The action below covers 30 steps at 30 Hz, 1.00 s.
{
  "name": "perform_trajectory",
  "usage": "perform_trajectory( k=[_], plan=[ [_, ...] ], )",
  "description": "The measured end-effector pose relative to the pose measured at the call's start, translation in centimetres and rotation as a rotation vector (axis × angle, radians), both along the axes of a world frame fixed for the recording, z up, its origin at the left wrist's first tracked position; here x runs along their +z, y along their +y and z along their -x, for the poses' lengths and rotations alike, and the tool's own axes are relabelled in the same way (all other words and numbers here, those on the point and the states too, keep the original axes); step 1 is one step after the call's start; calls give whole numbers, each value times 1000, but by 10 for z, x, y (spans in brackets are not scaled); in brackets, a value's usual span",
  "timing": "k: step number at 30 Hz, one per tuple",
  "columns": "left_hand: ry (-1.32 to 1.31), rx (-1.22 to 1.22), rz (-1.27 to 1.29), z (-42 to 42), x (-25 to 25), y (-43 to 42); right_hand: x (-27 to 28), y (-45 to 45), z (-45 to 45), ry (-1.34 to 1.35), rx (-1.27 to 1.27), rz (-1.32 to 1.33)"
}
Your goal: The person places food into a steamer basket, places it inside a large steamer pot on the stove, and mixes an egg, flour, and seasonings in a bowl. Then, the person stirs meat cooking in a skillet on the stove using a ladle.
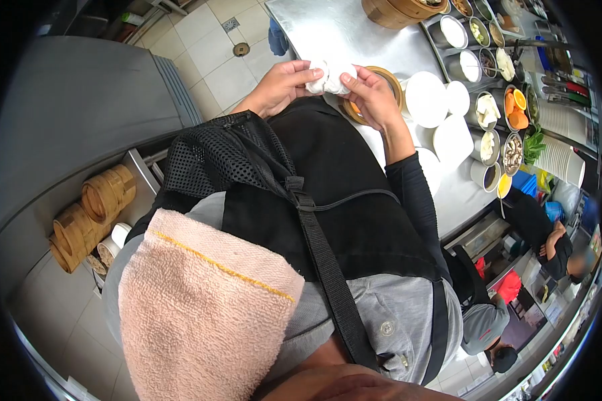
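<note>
Both of my hands are raised over the near edge of the steel counter, pinching a soft white steamed bun (329,75) between thumbs and fingers. My left hand (284,87) grips its lumpy, creased side. My right hand (373,93) holds the smoother, rounder side. The fingers partly cover the bun, so I cannot tell whether it is one piece or two. Just beneath my right hand lies a round, wood-coloured rim (396,81), with something orange partly visible inside.
White plates (427,99) stand right of my right hand on the steel counter (328,30). A bamboo steamer (401,12) sits farther back. Metal containers (486,110) of ingredients line the right side. More bamboo steamers (107,194) are at left. Two people (481,324) are at lower right.
</note>
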<state>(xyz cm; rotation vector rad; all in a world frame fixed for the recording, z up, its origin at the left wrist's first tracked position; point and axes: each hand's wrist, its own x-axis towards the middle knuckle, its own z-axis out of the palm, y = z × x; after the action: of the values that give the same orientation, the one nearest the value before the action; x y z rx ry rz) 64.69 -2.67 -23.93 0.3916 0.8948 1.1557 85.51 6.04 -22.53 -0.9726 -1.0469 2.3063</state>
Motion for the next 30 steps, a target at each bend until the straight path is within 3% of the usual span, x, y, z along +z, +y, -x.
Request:
perform_trajectory(
  k=[10,13,16,19,24,27,30],
  plan=[
    [-160,-16,-55,1,-6,2,-5,10,-10,191,80,174],
    [-214,-5,-78,0,-8,3,-2,7,-8,205,23,140],
    [-221,-23,-93,-3,-8,8,12,-4,-9,39,-52,-62],
    [-309,-70,-102,-10,-6,12,9,-4,-22,245,-98,142],
    [-390,-218,-114,-19,-20,39,17,-11,-58,233,-270,153],
    [-173,-356,-109,-17,-22,66,12,-10,-100,208,-408,70],
    [292,-548,-280,-30,18,88,18,-15,-135,215,-501,-19]
  ],
)
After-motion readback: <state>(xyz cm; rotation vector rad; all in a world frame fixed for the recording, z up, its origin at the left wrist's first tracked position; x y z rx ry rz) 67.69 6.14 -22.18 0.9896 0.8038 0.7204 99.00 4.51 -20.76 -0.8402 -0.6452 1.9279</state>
